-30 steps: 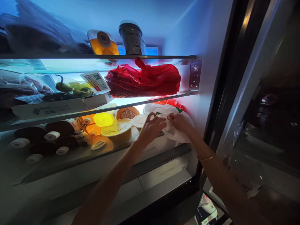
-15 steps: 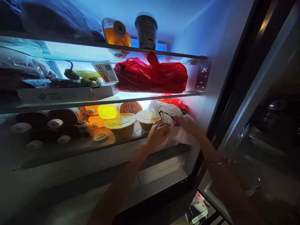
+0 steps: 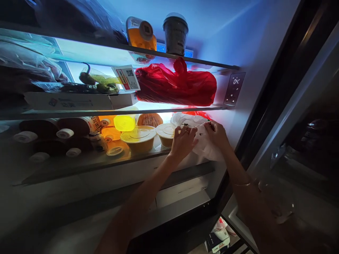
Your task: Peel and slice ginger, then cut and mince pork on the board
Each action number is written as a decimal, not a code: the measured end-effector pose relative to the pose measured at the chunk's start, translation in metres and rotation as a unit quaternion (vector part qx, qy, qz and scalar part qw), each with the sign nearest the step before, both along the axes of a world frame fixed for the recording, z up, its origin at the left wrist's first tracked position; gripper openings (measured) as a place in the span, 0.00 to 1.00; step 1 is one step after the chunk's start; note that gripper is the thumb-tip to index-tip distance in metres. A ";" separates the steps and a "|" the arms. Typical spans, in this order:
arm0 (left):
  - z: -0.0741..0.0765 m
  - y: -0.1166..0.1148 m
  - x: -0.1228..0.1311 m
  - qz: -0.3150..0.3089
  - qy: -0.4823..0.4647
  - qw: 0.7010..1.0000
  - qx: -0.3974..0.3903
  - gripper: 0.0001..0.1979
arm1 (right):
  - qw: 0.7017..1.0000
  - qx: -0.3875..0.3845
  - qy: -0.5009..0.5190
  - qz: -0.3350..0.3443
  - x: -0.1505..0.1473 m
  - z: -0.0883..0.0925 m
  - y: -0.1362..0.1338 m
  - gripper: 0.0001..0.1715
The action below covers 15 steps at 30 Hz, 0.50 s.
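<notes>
A white plastic bag (image 3: pixel 209 150) sits at the right end of the lower fridge shelf, its side hanging over the shelf's front edge. My right hand (image 3: pixel 217 135) pinches the bag near its top. At the bag's left side, my left hand (image 3: pixel 183 141) has its fingers bent over the plastic, gripping it; the fingertips are partly hidden. Just left of that hand stands a lidded round tub (image 3: pixel 164 133), and beside it a larger tub with a clear lid (image 3: pixel 139 137). Small dark green bits show at the bag's top between my hands.
Dark bottles with white caps (image 3: pixel 65 133) lie at the left of the same shelf. Above my hands, a red plastic bag (image 3: pixel 177 88) fills the middle shelf's right side. A grey cup (image 3: pixel 176 33) stands higher up. The open fridge door (image 3: pixel 296 141) bounds the right.
My right hand has risen slightly and turned at the bag's top. My left hand has lifted, with its fingers reaching higher over the bag. The view has shifted a little.
</notes>
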<state>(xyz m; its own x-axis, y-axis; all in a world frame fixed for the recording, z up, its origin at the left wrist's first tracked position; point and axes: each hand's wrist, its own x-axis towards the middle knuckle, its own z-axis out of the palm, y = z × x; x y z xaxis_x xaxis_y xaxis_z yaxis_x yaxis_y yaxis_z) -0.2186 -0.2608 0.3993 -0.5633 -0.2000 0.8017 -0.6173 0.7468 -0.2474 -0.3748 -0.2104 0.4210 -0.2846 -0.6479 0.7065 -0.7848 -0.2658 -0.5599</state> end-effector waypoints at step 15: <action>-0.004 -0.026 -0.009 -0.018 -0.256 0.962 -0.096 0.15 | 1.000 -0.010 -0.023 -0.019 -0.010 0.001 -0.007 0.16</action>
<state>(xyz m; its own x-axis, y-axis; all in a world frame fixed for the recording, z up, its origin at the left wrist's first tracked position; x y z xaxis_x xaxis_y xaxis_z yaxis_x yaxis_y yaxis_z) -0.2275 -0.2867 0.3951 -0.8979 -0.0486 0.4376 -0.3522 0.6757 -0.6476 -0.3847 -0.2170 0.4218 -0.3412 -0.6214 0.7053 -0.7677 -0.2487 -0.5905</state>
